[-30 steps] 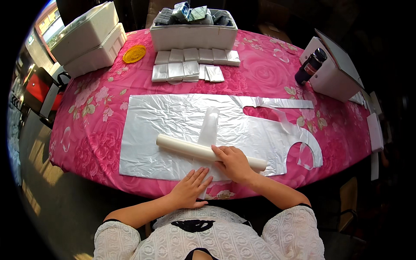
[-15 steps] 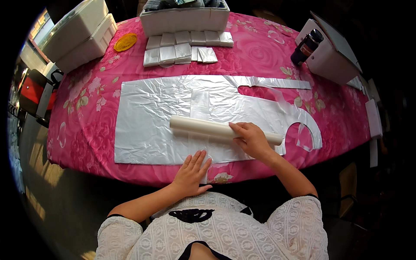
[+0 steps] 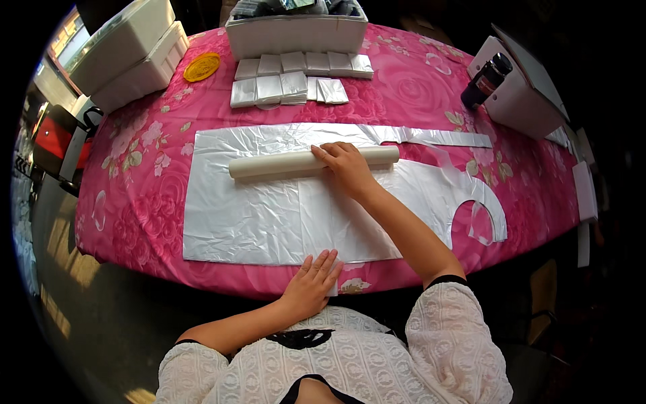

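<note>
2 hands on a clear plastic sheet point(image 3: 256, 209), a white roll point(image 3: 313, 162) across its far half.

The right hand point(image 3: 346, 165) lies palm-down over the white roll, fingers spread flat along it rather than wrapped round it, right of the roll's middle. The left hand point(image 3: 313, 283) presses flat, fingers released and fanned, on the sheet's near edge, where it overhangs the edge of the pink flowered tablecloth point(image 3: 128, 182). The sheet (cut to an apron-like outline, with a curved notch at its right end) covers the middle of the table. Far behind it lie 2 rows of folded silvery packets point(image 3: 289, 77) before a white tray point(image 3: 296, 34) — a yellow disc point(image 3: 202, 66) to their left, a dark bottle point(image 3: 486, 81) far right.
</note>
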A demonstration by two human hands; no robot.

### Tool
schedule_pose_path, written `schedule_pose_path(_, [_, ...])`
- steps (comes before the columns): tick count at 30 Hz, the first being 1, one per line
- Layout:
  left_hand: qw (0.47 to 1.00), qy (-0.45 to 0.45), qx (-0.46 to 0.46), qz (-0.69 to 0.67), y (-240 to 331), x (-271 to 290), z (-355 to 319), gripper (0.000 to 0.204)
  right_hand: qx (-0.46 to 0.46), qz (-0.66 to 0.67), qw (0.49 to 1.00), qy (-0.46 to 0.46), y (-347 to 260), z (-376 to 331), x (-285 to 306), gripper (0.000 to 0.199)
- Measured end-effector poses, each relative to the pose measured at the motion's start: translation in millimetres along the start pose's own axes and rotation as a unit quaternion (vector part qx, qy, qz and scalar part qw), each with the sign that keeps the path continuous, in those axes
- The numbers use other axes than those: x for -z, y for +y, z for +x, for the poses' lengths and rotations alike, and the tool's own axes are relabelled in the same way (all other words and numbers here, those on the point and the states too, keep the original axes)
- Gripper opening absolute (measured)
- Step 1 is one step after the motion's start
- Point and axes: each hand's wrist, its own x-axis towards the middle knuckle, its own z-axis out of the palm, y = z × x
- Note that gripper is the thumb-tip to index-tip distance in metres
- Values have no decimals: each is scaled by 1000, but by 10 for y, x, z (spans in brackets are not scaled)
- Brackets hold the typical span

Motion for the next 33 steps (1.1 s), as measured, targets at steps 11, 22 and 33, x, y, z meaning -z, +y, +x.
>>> schedule_pose_path(11, [981,83,-141,-101,-308,205,-233,44,102,225,952,-179,-687,-908,284,48])
schedule_pose_path(22, [952,159,-139,-221,-436,320,-207,34,83,247,952,-158,-833,-1034,378,56])
schedule_pose_path(33, [989,143,-40,-29,-563,392,8,60,18,136,988,-65,-886,-1108,239,47])
